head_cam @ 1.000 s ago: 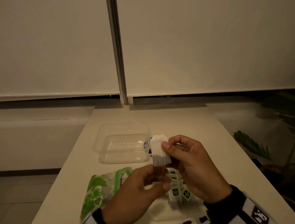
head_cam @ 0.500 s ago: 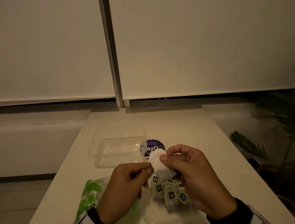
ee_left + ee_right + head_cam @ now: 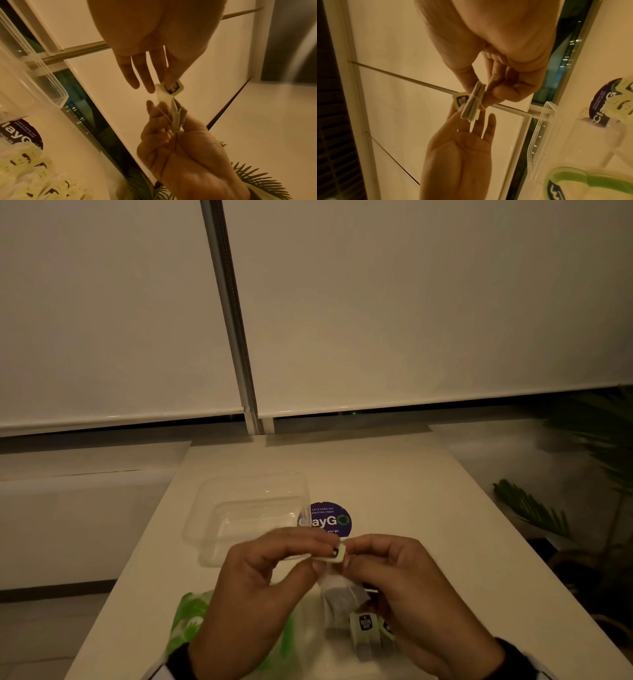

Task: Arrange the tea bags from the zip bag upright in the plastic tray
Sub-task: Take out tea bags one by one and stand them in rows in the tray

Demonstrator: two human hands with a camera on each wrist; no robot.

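3 views, 1 table scene

The table (image 3: 394, 474) is seen from above by the head view; both close wrist views are aimed at 1 shared tea bag (image 3: 176, 116).

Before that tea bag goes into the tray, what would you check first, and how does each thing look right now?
1. Tea bag held: ok, right hand pinches it.
2. Paper tag controlled: ok, left hand pinches it.
3. String wound round the bag: ok.
4. Plastic tray has room: ok, no bags inside.
5. Tray upright on the table: ok.
6. More tea bags waiting: ok, beside the zip bag.
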